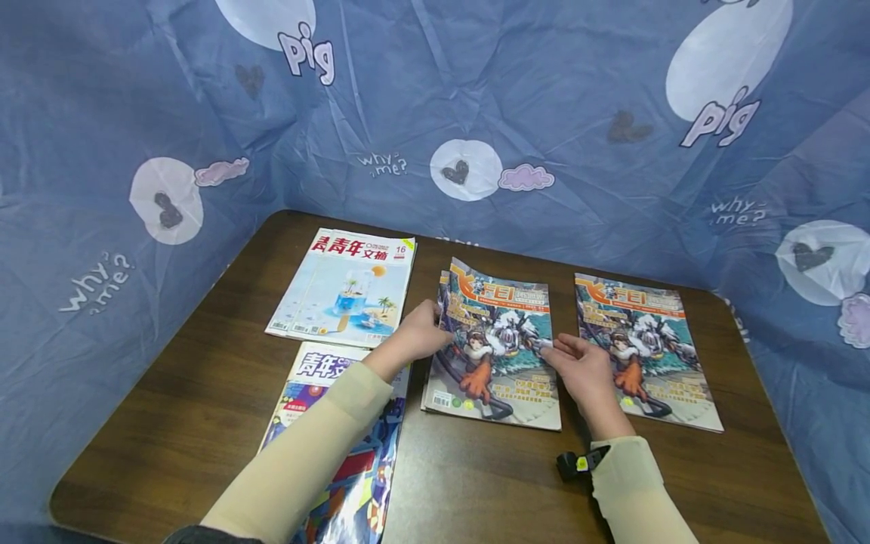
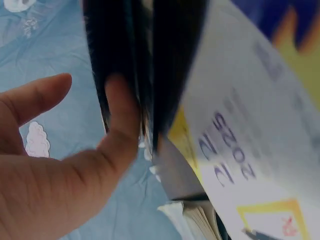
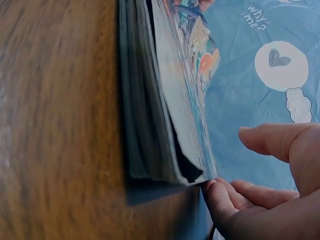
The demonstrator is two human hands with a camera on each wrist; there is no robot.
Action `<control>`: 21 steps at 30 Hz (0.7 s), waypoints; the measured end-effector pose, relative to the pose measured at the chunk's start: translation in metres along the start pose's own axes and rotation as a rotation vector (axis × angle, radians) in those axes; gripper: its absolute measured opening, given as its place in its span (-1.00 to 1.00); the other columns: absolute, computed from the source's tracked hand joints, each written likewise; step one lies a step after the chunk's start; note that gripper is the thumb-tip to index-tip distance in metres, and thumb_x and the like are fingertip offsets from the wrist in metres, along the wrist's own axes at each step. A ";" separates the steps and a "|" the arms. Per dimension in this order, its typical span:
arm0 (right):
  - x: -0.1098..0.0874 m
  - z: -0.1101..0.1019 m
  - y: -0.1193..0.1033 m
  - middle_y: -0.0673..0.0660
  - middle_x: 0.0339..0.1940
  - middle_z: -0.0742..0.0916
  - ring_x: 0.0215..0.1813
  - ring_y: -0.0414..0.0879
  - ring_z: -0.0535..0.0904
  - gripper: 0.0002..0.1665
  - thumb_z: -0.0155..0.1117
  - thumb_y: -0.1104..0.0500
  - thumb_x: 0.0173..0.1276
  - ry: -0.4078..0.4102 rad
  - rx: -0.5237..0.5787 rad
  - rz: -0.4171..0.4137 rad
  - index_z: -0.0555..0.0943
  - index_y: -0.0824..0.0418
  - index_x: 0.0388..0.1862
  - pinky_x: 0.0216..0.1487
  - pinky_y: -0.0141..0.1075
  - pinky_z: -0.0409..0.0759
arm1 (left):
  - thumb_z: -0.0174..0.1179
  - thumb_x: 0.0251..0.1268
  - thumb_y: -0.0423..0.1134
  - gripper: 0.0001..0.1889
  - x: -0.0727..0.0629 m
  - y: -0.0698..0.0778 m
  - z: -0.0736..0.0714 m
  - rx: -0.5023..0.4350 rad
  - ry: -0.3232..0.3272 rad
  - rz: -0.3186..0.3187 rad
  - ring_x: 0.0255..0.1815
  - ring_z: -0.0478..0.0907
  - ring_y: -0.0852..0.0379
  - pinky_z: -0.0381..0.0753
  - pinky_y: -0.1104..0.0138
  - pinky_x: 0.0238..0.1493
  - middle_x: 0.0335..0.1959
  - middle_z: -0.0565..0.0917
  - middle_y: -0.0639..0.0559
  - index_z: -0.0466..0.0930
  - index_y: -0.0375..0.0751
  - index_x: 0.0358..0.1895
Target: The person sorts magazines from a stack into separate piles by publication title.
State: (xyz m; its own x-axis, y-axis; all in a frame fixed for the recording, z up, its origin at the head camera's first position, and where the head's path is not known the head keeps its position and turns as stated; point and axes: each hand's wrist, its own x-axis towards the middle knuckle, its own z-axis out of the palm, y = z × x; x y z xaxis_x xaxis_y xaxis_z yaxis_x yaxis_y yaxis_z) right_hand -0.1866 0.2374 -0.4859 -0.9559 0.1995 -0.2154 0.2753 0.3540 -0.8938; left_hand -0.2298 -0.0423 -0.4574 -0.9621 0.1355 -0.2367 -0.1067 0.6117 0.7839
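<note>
Two comic magazines [image 1: 506,363], one on top of the other with their left edges slightly offset, lie between the hands. My left hand [image 1: 418,332] is at their left edge; in the left wrist view its fingertip [image 2: 120,97] touches the magazines' side while another digit stands apart. On the right edge rests my right hand [image 1: 583,370], its fingertips [image 3: 214,187] at the corner of the magazine stack [image 3: 175,100] and the thumb raised off it. A matching comic magazine [image 1: 652,355] lies just to the right, partly behind the right hand.
White-and-blue magazines [image 1: 350,287] overlap at the back left of the brown table [image 1: 183,378]. In front of them lies a purple, colourful magazine [image 1: 353,476], partly covered by the left sleeve. A blue printed cloth [image 1: 381,113] hangs around the table. A black strap [image 1: 583,462] circles the right wrist.
</note>
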 end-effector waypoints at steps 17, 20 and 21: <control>0.002 -0.002 0.002 0.37 0.32 0.57 0.31 0.17 0.52 -0.26 0.40 0.16 0.41 0.004 0.011 0.007 0.38 0.43 0.45 0.28 -0.04 0.50 | 0.10 0.23 -0.66 -0.41 -0.005 0.000 0.005 -0.374 -0.088 -0.073 -0.35 0.63 -0.04 0.72 0.11 -0.44 -0.29 0.62 -0.21 0.39 -0.38 0.38; 0.002 -0.002 0.003 0.36 0.30 0.58 0.30 0.16 0.54 -0.27 0.40 0.15 0.41 0.006 0.008 0.009 0.40 0.42 0.45 0.27 -0.05 0.51 | 0.08 0.27 -0.66 -0.37 -0.004 -0.001 0.005 -0.442 -0.084 -0.093 -0.39 0.66 -0.06 0.72 0.07 -0.49 -0.27 0.65 -0.21 0.36 -0.30 0.43; 0.002 -0.003 0.003 0.36 0.30 0.59 0.30 0.16 0.54 -0.27 0.40 0.15 0.41 0.007 0.005 0.005 0.40 0.42 0.45 0.27 -0.05 0.51 | 0.09 0.28 -0.66 -0.38 -0.004 -0.002 0.005 -0.460 -0.080 -0.093 -0.39 0.66 -0.05 0.72 0.07 -0.48 -0.25 0.66 -0.21 0.37 -0.29 0.42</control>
State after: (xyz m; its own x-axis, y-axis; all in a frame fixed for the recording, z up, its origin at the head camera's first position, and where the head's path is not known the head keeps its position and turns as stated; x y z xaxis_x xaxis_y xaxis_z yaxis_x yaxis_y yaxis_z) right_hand -0.1876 0.2413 -0.4881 -0.9538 0.2076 -0.2172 0.2795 0.3480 -0.8948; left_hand -0.2244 -0.0403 -0.4604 -0.9228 0.1671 -0.3473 -0.3089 0.2182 0.9257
